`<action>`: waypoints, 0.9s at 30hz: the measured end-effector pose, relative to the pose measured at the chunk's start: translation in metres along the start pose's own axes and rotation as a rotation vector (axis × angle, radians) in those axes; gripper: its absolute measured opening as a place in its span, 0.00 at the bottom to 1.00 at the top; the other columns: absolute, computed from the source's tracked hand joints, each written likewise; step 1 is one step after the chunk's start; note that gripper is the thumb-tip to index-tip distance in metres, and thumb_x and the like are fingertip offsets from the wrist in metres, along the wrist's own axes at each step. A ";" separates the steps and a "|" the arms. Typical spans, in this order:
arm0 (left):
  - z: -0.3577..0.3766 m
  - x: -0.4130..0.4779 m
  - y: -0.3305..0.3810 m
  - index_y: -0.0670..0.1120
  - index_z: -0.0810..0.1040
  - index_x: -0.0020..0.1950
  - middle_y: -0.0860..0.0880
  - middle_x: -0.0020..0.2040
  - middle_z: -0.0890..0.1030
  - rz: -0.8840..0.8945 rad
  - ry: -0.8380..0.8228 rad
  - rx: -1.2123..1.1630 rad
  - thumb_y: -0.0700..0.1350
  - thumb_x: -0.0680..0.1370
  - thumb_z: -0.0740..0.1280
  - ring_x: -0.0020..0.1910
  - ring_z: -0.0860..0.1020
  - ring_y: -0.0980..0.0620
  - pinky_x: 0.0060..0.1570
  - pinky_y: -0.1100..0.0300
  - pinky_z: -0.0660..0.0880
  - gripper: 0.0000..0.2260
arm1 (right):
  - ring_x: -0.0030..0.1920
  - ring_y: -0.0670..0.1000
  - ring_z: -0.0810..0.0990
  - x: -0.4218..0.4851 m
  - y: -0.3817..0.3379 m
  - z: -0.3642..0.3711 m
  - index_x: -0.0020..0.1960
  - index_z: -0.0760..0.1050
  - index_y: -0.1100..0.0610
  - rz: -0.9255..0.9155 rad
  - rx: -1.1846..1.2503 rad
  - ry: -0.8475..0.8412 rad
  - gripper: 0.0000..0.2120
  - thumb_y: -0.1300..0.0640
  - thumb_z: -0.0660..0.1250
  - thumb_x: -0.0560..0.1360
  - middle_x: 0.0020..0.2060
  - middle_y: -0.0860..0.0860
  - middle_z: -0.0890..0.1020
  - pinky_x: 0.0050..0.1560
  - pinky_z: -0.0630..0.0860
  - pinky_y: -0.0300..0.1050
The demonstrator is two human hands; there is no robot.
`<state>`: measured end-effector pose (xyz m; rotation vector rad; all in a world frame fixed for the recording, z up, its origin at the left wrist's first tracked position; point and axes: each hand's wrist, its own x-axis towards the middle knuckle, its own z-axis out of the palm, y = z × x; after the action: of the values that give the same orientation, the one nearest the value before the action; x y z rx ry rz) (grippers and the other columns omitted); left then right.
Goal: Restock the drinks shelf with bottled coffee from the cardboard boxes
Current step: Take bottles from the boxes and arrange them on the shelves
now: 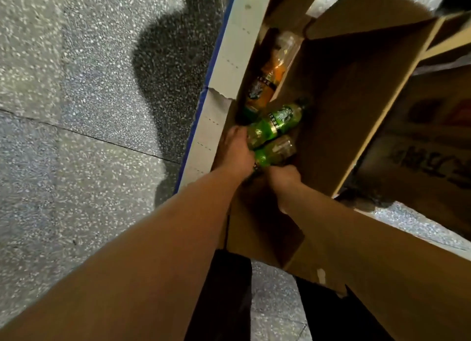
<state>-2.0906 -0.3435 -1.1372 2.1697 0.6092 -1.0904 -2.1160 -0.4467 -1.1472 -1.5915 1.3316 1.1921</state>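
1. My left hand point(238, 149) reaches down into the open cardboard box point(339, 106); its grip is curled round the base end of a green-labelled coffee bottle point(276, 122), which lies tilted with its cap pointing away from the hand.
2. My right hand point(283, 177) sits just beside the left, lower in the box. Its fingers fold under and are hidden, so I cannot tell whether this grip is closed on anything; it touches or nearly touches a second green bottle point(276, 150).
3. The second green bottle lies directly beyond the right hand and just beneath the bottle held in the left grip, the two touching along their sides.
4. An orange-labelled bottle point(265, 81) lies farther ahead of the left hand, against the box's left wall, with clear plastic wrap visible at its far end.
5. A white flap with a blue edge point(224, 67) borders the box to the outside of the left hand.
6. A second printed carton point(428, 136) stands beyond the right hand, apart from it, behind the box's right wall.
7. Speckled floor point(76, 111) lies to the left of both forearms; dark trouser legs point(224, 294) show below them.
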 end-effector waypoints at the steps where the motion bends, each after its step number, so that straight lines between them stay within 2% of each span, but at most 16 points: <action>1: 0.003 0.006 -0.003 0.45 0.66 0.72 0.46 0.72 0.65 0.004 -0.006 0.009 0.39 0.77 0.66 0.70 0.65 0.45 0.68 0.55 0.62 0.24 | 0.54 0.60 0.80 0.006 0.001 0.005 0.62 0.75 0.63 0.022 0.067 0.011 0.24 0.53 0.72 0.70 0.57 0.59 0.80 0.56 0.78 0.55; 6: 0.010 0.033 -0.015 0.47 0.60 0.76 0.45 0.74 0.63 -0.020 -0.026 -0.004 0.44 0.76 0.69 0.71 0.64 0.43 0.68 0.52 0.63 0.30 | 0.55 0.57 0.80 0.026 0.000 0.023 0.65 0.70 0.57 -0.015 0.365 -0.025 0.34 0.51 0.78 0.63 0.57 0.55 0.79 0.56 0.78 0.56; 9: 0.011 0.043 -0.016 0.46 0.60 0.75 0.44 0.74 0.62 -0.033 -0.013 0.009 0.46 0.76 0.69 0.72 0.62 0.42 0.69 0.51 0.62 0.31 | 0.54 0.56 0.81 0.033 -0.002 0.027 0.65 0.72 0.57 -0.011 0.439 -0.058 0.28 0.55 0.76 0.67 0.56 0.55 0.80 0.55 0.79 0.54; 13: 0.009 0.040 -0.013 0.43 0.65 0.71 0.42 0.70 0.65 -0.109 -0.064 0.001 0.48 0.73 0.72 0.68 0.66 0.41 0.66 0.52 0.66 0.30 | 0.49 0.59 0.83 0.030 0.000 0.023 0.61 0.75 0.58 0.045 0.451 -0.119 0.26 0.61 0.75 0.64 0.52 0.57 0.83 0.51 0.80 0.60; 16: 0.002 0.025 -0.003 0.41 0.69 0.67 0.41 0.65 0.71 -0.204 -0.097 -0.197 0.47 0.70 0.75 0.61 0.73 0.41 0.57 0.55 0.70 0.28 | 0.49 0.60 0.83 0.017 0.003 0.012 0.59 0.77 0.59 0.042 0.435 -0.160 0.24 0.65 0.74 0.64 0.51 0.58 0.83 0.49 0.80 0.62; 18: -0.005 0.011 0.006 0.41 0.68 0.67 0.42 0.63 0.74 -0.267 -0.090 -0.370 0.46 0.71 0.74 0.59 0.75 0.42 0.54 0.56 0.71 0.28 | 0.49 0.60 0.83 0.002 0.003 0.004 0.59 0.77 0.57 0.002 0.452 -0.179 0.23 0.65 0.73 0.64 0.51 0.57 0.83 0.50 0.80 0.61; 19: -0.010 0.002 0.013 0.40 0.68 0.67 0.42 0.62 0.75 -0.293 -0.078 -0.447 0.46 0.71 0.74 0.59 0.75 0.42 0.55 0.56 0.72 0.28 | 0.48 0.57 0.83 -0.007 0.002 -0.001 0.59 0.76 0.56 -0.025 0.442 -0.175 0.23 0.65 0.73 0.65 0.51 0.56 0.83 0.49 0.81 0.56; 21: -0.021 -0.014 0.025 0.41 0.67 0.68 0.42 0.62 0.75 -0.344 -0.078 -0.588 0.46 0.72 0.73 0.59 0.76 0.42 0.59 0.51 0.73 0.28 | 0.39 0.50 0.79 -0.029 0.000 -0.013 0.60 0.75 0.55 -0.082 0.383 -0.184 0.21 0.64 0.73 0.68 0.48 0.54 0.81 0.37 0.78 0.46; 23: -0.036 -0.033 0.037 0.42 0.65 0.68 0.45 0.59 0.74 -0.364 -0.120 -0.678 0.46 0.73 0.72 0.59 0.75 0.43 0.59 0.51 0.73 0.27 | 0.32 0.47 0.76 -0.052 -0.004 -0.027 0.62 0.72 0.53 -0.100 0.341 -0.237 0.22 0.61 0.74 0.70 0.46 0.54 0.80 0.32 0.77 0.42; 25: -0.052 -0.054 0.046 0.44 0.65 0.67 0.45 0.59 0.75 -0.338 -0.135 -0.690 0.49 0.72 0.72 0.58 0.76 0.44 0.59 0.51 0.72 0.28 | 0.31 0.46 0.79 -0.074 -0.009 -0.040 0.66 0.68 0.53 -0.083 0.327 -0.325 0.25 0.60 0.73 0.72 0.46 0.53 0.81 0.36 0.82 0.47; 27: -0.068 -0.074 0.053 0.47 0.67 0.63 0.47 0.59 0.78 -0.301 -0.108 -0.680 0.55 0.64 0.73 0.56 0.77 0.44 0.59 0.45 0.73 0.32 | 0.36 0.48 0.83 -0.098 -0.013 -0.048 0.68 0.66 0.55 -0.057 0.359 -0.414 0.23 0.64 0.68 0.76 0.47 0.53 0.82 0.39 0.83 0.51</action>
<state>-2.0611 -0.3415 -1.0280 1.4538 1.0965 -0.9547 -2.0968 -0.4596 -1.0398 -1.0535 1.1414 1.1001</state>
